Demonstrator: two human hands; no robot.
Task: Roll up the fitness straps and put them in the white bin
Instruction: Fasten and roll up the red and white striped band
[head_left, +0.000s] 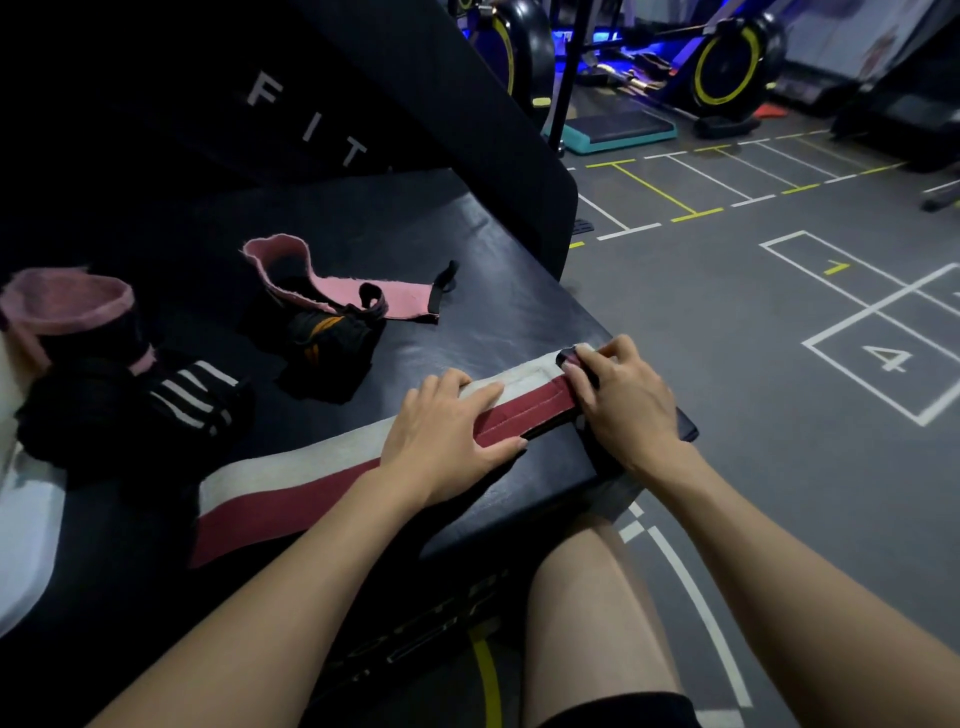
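white bin (21, 519) cut by left edge

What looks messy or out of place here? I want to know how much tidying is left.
The pink strap lies unrolled and twisted on the black pad, beside loose black wraps. The red-and-white strap is flat under the left hand; the right hand pinches its end.

I'm looking across a black padded box (467, 249), its far edge meeting a tall black pad (311, 104) lettered "FIT". Off its right edge lies grey gym floor (727, 322) marked with white and yellow lines and numbered squares (888, 358). At the back I see a teal step platform (613, 132), yellow-rimmed exercise machines (727, 67) and blue light (592, 44). The room is dim.
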